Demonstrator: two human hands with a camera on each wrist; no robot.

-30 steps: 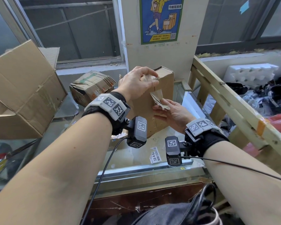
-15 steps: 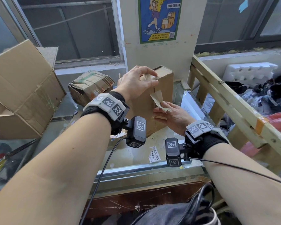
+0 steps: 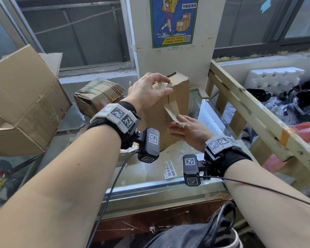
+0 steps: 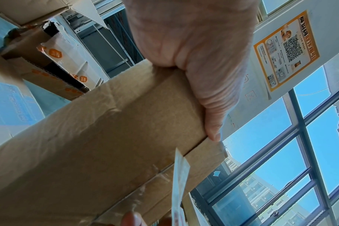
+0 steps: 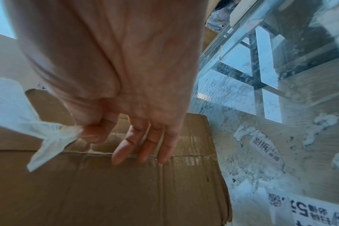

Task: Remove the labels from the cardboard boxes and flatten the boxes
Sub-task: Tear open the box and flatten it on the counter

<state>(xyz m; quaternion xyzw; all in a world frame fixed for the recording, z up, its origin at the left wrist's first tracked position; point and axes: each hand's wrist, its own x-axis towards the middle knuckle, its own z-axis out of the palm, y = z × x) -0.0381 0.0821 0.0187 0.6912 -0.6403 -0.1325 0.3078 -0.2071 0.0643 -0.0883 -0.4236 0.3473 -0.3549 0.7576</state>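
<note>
A tall brown cardboard box [image 3: 180, 97] stands upright on the glass table [image 3: 147, 174]. My left hand [image 3: 149, 90] grips its top edge, fingers curled over a crumpled bit of clear tape. In the left wrist view the thumb [image 4: 213, 119] lies along the box [image 4: 106, 137] edge. My right hand [image 3: 190, 128] pinches a loose strip of tape [image 3: 172, 110] that peels off the box's vertical seam. In the right wrist view thumb and forefinger hold the tape strip [image 5: 46, 140], while the other fingers [image 5: 145, 146] hang straight before the box [image 5: 126, 191].
A big open carton [image 3: 21, 104] lies at the left, and a crushed box [image 3: 98, 97] sits behind my left wrist. A wooden frame [image 3: 258, 113] borders the table on the right. A torn label [image 3: 169, 170] sticks to the glass near its front edge.
The tape strip has come a little further down off the box's seam under my right hand's pull. My left hand keeps the same hold on the box top.
</note>
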